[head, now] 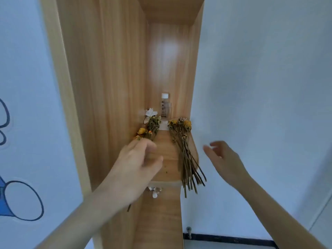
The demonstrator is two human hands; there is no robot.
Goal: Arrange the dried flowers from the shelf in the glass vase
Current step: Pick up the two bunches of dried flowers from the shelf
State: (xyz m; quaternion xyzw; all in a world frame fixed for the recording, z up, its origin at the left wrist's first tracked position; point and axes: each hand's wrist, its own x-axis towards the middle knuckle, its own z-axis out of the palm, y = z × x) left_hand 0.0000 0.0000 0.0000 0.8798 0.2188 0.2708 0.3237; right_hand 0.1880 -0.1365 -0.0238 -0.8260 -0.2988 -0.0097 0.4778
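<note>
- Head view: we look down on a narrow wooden shelf (168, 169) set between pale walls, with two bunches of dried flowers lying on it.
- The left bunch (151, 127) lies with its heads toward 12 o'clock and its yellow blooms close to the left side panel. Its stems run toward 7 o'clock and pass out of sight under our left hand (138, 159).
- The left hand covers those stems with its fingers curled and blurred. We cannot tell whether it grips them or only lies over them. A stem end shows below the wrist, at 7 o'clock.
- The right bunch (183, 150) lies at 3 o'clock of the left hand, apart from it. Its heads point to 12 o'clock and its stem ends overhang the shelf's front edge toward 5 o'clock.
- Our right hand (222, 157) hovers at 3 o'clock of the right bunch's stems, near but not touching. Its fingers are spread and loose, and it holds nothing.
- At 12 o'clock of both bunches, at the shelf's back, a white-capped bottle (165, 106) stands upright.
- Crumpled white paper (150, 112) sits at the bottle's 9 o'clock, just behind the left bunch's heads.
</note>
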